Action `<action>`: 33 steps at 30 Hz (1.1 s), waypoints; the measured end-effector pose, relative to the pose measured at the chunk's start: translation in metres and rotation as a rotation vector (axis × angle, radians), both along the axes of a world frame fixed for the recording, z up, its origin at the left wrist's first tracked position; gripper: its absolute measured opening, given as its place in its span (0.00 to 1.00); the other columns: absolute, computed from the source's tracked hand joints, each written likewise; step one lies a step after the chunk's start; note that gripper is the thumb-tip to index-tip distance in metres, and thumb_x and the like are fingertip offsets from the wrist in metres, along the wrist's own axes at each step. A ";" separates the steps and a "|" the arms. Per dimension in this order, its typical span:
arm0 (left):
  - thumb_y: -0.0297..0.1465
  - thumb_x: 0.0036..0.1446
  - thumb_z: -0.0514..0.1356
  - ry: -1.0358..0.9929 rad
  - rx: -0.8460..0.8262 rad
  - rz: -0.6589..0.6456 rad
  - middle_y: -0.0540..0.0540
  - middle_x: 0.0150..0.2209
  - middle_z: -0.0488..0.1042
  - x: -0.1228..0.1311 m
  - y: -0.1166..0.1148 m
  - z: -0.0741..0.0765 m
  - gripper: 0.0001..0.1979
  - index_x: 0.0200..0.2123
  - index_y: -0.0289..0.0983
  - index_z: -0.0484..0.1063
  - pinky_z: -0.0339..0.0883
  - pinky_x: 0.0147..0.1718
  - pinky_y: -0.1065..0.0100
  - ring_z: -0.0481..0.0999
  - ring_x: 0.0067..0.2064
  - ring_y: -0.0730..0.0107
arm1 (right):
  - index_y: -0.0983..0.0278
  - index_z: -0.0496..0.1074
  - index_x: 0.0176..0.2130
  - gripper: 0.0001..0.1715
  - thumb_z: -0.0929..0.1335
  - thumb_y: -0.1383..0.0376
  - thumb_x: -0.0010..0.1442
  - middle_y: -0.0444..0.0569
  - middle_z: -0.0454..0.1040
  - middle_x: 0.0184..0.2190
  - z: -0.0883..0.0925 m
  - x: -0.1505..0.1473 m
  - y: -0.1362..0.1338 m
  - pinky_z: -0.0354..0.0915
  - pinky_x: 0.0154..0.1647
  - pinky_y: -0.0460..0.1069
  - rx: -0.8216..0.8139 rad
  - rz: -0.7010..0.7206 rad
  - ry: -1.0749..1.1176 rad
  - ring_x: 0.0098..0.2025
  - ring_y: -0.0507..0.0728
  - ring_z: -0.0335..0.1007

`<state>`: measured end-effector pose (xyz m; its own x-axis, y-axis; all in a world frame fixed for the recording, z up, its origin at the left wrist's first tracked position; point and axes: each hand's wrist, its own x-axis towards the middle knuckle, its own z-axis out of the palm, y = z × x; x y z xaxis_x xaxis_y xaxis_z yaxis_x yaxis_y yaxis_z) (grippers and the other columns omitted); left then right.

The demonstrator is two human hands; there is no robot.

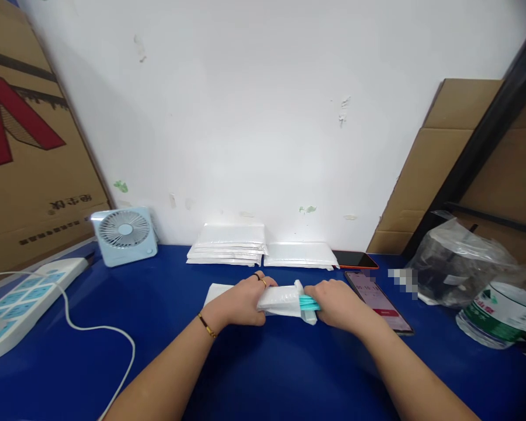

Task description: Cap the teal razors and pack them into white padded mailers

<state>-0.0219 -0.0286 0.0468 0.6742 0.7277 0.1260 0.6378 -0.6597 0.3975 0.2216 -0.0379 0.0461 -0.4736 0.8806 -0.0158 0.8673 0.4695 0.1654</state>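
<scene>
My left hand [246, 298] is closed around a white padded mailer [280, 300] that lies sideways on the blue table, its open end facing right. Out of that opening sticks a teal, layered bundle [308, 303], which looks like folded sheets; its exact kind is not clear. At the mailer's mouth, my right hand [336, 304] pinches the outer end of the teal bundle. Most of the bundle is hidden inside the mailer. Behind my hands, against the wall, lie a taller stack of white mailers [228, 242] and a lower stack [298, 255].
A light blue fan [125, 235] stands at the back left, near a power strip [30, 304] with a white cable [100, 328]. On the right are a lit phone [379, 304], another phone [357, 259], a plastic bag [458, 263] and a labelled clear container [499, 316].
</scene>
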 end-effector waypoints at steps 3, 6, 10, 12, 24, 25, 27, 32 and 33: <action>0.31 0.37 0.61 0.047 0.095 0.028 0.45 0.44 0.66 0.021 -0.006 -0.009 0.30 0.49 0.42 0.62 0.62 0.42 0.63 0.68 0.44 0.59 | 0.64 0.65 0.44 0.22 0.64 0.73 0.46 0.56 0.74 0.32 -0.001 -0.011 -0.004 0.56 0.29 0.49 0.003 0.005 0.021 0.32 0.63 0.71; 0.38 0.35 0.64 0.122 0.170 0.096 0.44 0.40 0.69 0.039 -0.011 -0.019 0.32 0.48 0.40 0.61 0.61 0.41 0.59 0.70 0.42 0.55 | 0.65 0.62 0.46 0.29 0.66 0.73 0.42 0.54 0.73 0.32 -0.001 -0.017 -0.008 0.55 0.28 0.48 -0.058 0.001 0.112 0.32 0.61 0.70; 0.36 0.42 0.59 0.185 0.185 0.156 0.45 0.33 0.72 0.050 -0.012 -0.025 0.21 0.42 0.38 0.63 0.61 0.33 0.62 0.72 0.35 0.57 | 0.62 0.58 0.50 0.36 0.68 0.71 0.40 0.47 0.71 0.33 0.006 -0.014 -0.009 0.55 0.29 0.45 -0.222 0.084 0.374 0.34 0.58 0.68; 0.34 0.43 0.58 0.160 0.166 0.175 0.46 0.31 0.72 0.048 -0.010 -0.023 0.17 0.39 0.39 0.63 0.60 0.29 0.65 0.73 0.33 0.58 | 0.60 0.58 0.51 0.37 0.69 0.71 0.40 0.46 0.70 0.36 0.013 -0.008 -0.009 0.58 0.33 0.46 -0.247 0.148 0.550 0.37 0.57 0.67; 0.31 0.41 0.58 -0.028 0.157 0.202 0.48 0.31 0.72 0.042 -0.017 -0.001 0.14 0.35 0.39 0.63 0.59 0.28 0.68 0.72 0.33 0.62 | 0.54 0.52 0.61 0.29 0.51 0.50 0.64 0.45 0.49 0.63 -0.004 -0.040 -0.009 0.37 0.64 0.59 -0.095 0.092 1.087 0.65 0.57 0.36; 0.30 0.40 0.58 -0.020 0.163 0.204 0.48 0.31 0.72 0.042 -0.017 0.000 0.14 0.35 0.39 0.63 0.59 0.29 0.68 0.72 0.33 0.62 | 0.54 0.52 0.61 0.29 0.51 0.49 0.63 0.46 0.49 0.63 -0.004 -0.037 -0.008 0.39 0.63 0.59 -0.116 0.076 1.121 0.65 0.57 0.38; 0.30 0.41 0.58 -0.050 0.169 0.206 0.48 0.32 0.72 0.040 -0.016 0.002 0.15 0.36 0.39 0.64 0.60 0.30 0.67 0.72 0.33 0.62 | 0.55 0.53 0.60 0.30 0.51 0.48 0.63 0.49 0.54 0.60 -0.001 -0.027 -0.004 0.51 0.59 0.57 -0.101 -0.008 1.256 0.61 0.58 0.49; 0.32 0.41 0.61 -0.295 0.257 0.283 0.45 0.43 0.70 0.036 -0.016 0.012 0.27 0.47 0.40 0.61 0.61 0.43 0.62 0.70 0.43 0.58 | 0.64 0.68 0.39 0.24 0.58 0.49 0.59 0.46 0.69 0.28 0.015 -0.011 -0.004 0.62 0.28 0.46 -0.297 -0.057 1.241 0.28 0.53 0.65; 0.34 0.39 0.63 -0.331 0.275 0.297 0.44 0.46 0.68 0.034 -0.017 0.014 0.31 0.50 0.40 0.59 0.59 0.46 0.60 0.68 0.46 0.56 | 0.65 0.68 0.34 0.22 0.59 0.49 0.59 0.45 0.66 0.24 0.020 -0.013 -0.005 0.60 0.25 0.45 -0.288 -0.039 1.193 0.26 0.52 0.62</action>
<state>0.0123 -0.0459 0.0609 0.3353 0.7916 0.5108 0.6831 -0.5777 0.4468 0.2087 -0.0431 0.0658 -0.2981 0.9303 0.2135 0.4183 0.3284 -0.8469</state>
